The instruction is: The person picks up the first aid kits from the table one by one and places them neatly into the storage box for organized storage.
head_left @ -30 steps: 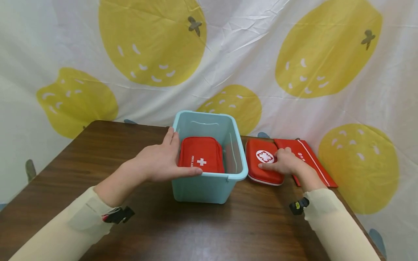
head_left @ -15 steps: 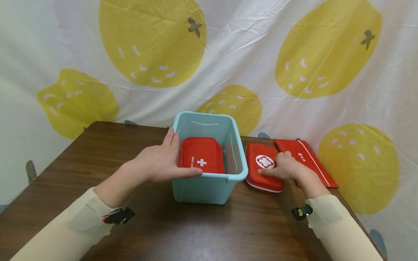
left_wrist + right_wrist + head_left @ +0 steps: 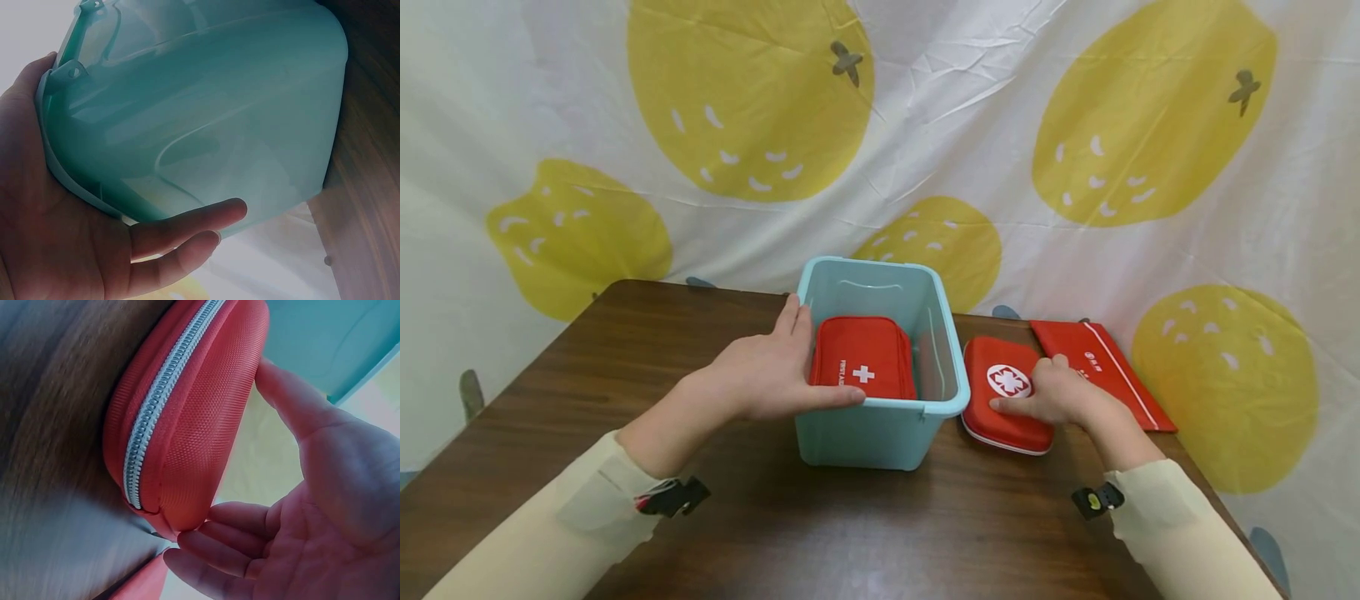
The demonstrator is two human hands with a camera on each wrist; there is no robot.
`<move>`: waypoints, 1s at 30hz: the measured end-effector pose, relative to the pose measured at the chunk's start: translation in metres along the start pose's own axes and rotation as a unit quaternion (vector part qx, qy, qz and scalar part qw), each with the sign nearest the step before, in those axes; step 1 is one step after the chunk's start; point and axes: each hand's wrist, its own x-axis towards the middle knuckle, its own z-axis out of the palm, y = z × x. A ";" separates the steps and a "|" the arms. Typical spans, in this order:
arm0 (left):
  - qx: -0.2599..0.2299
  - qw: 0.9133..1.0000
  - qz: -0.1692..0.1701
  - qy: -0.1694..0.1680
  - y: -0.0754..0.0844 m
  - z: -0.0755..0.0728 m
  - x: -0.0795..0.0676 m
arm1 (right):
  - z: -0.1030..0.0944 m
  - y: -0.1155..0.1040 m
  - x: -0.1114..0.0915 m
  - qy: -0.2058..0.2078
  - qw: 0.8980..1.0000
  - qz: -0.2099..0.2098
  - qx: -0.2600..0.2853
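Note:
A light blue plastic bin stands on the table, with a soft red first aid pouch inside it. My left hand rests at the bin's near left corner: the thumb lies along the front rim, the straight fingers along the left side. To the bin's right lies a red zippered first aid case with a round white emblem. My right hand holds this case, thumb on its top and fingers curled at its right edge. In the right wrist view its silver zipper faces the camera.
Behind my right hand a flat red document pouch with a white stripe lies near the table's right edge. The dark wooden table meets a lemon-print curtain at the back.
My right hand has drawn the first aid case toward me along the bin's right side. The left hand and the bin have stayed in place.

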 end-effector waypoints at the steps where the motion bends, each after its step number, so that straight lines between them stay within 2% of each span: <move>1: 0.000 1.000 0.000 0.000 0.000 0.000 0.000 | 0.000 -0.001 -0.001 -0.001 1.000 -0.001 -0.001; 11: -0.001 1.000 -0.002 0.001 0.001 0.000 0.000 | 0.001 -0.008 -0.010 -0.009 1.000 0.007 0.001; 21: -0.009 1.000 -0.002 -0.001 -0.002 0.000 0.000 | 0.000 -0.012 -0.013 -0.006 1.000 0.012 -0.019; 24: -0.009 1.000 -0.002 0.000 -0.002 0.000 0.000 | -0.007 -0.013 -0.013 0.007 0.999 0.018 -0.039; 26: -0.007 1.000 -0.002 0.001 -0.001 0.000 -0.001 | -0.014 -0.011 -0.010 0.031 0.998 0.012 -0.044; 30: -0.008 1.000 -0.003 0.001 -0.001 0.000 -0.001 | -0.031 -0.002 0.006 0.063 0.998 -0.010 -0.016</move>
